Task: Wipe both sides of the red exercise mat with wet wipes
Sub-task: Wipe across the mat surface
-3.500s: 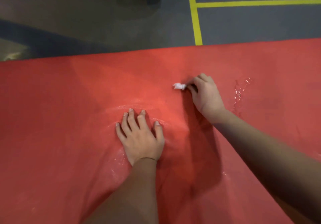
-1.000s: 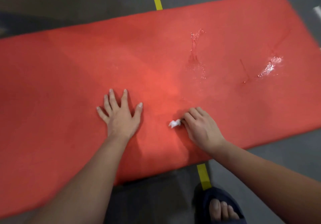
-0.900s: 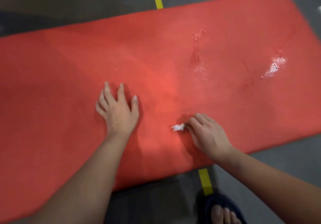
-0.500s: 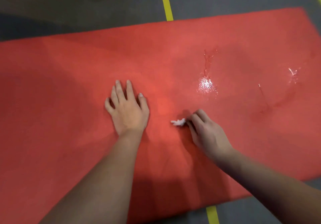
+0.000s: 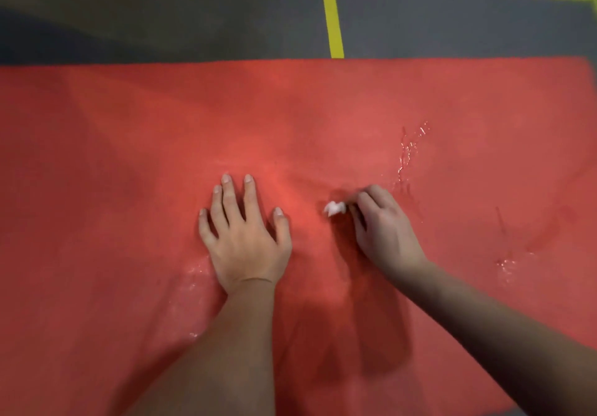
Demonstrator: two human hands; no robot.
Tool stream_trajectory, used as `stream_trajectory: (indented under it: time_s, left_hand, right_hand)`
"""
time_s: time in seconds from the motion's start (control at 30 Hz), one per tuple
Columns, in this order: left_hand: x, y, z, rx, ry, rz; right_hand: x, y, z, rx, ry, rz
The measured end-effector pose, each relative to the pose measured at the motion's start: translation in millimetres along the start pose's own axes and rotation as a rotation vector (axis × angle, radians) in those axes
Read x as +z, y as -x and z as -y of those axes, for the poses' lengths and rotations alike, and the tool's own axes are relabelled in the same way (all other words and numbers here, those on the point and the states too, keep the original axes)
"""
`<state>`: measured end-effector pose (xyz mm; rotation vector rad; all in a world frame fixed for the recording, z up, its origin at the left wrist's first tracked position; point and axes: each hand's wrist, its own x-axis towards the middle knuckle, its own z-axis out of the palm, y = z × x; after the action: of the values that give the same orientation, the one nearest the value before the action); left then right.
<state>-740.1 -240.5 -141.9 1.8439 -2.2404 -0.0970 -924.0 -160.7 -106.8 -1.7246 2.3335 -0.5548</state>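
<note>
Pressed the left hand (image 5: pixel 245 238) flat, fingers spread, on the red exercise mat (image 5: pixel 129 157) lying on the floor (image 5: pixel 193 12). Pinched a crumpled wet wipe (image 5: pixel 335 208) against the mat with the right hand (image 5: pixel 384 231).

Single view, head-worn, wide-angle. Looks forward and steeply down over the red exercise mat (image 5: pixel 129 157), close in: the mat fills most of the frame. Both forearms enter from the bottom edge. Left hand (image 5: pixel 245 238), right hand (image 5: pixel 384 231) and wet wipe (image 5: pixel 335 208) sit mid-frame. Grey floor (image 5: pixel 161 12) with yellow tape lines (image 5: pixel 334 21) runs along the top strip.
</note>
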Motion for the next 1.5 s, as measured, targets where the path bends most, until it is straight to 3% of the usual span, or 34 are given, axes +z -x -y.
stream_trajectory:
  time_s: [0.13, 0.23, 0.4, 0.57, 0.8, 0.97, 1.13, 1.27, 1.4, 1.5]
  left_hand:
    - [0, -3, -2, 0.003, -0.021, 0.001]
    - [1, -2, -2, -0.004, -0.022, 0.009]
    - [2, -5, -2, -0.017, -0.010, 0.022]
    - [3, -5, -3, -0.009, -0.019, 0.027]
    - [2, -7, -4, 0.005, -0.031, 0.026]
    - [4, -7, -3, 0.008, -0.040, 0.039]
    - [3, -8, -3, 0.009, -0.026, 0.048]
    - [4, -10, -4, 0.010, -0.039, 0.057]
    - [4, -9, -2, 0.011, -0.035, 0.054]
    - [3, -10, -3, 0.005, -0.029, 0.053]
  right_hand:
    - [16, -91, -12, 0.077, 0.043, -0.187]
    - [25, -114, -6, 0.161, 0.056, -0.222]
    - [13, -109, -21, 0.009, 0.135, -0.120]
    - [26, -197, -27, 0.114, 0.148, -0.185]
    - [17, -209, -37, -0.058, 0.178, -0.113]
    - [9, -274, -47, 0.056, 0.221, -0.119]
    - [9, -232, -60, 0.129, 0.149, -0.123]
    - [1, -215, -70, -0.068, 0.157, -0.062]
    - [-9, -232, -66, -0.027, 0.161, -0.047]
    - [-9, -177, -63, -0.064, 0.128, 0.001]
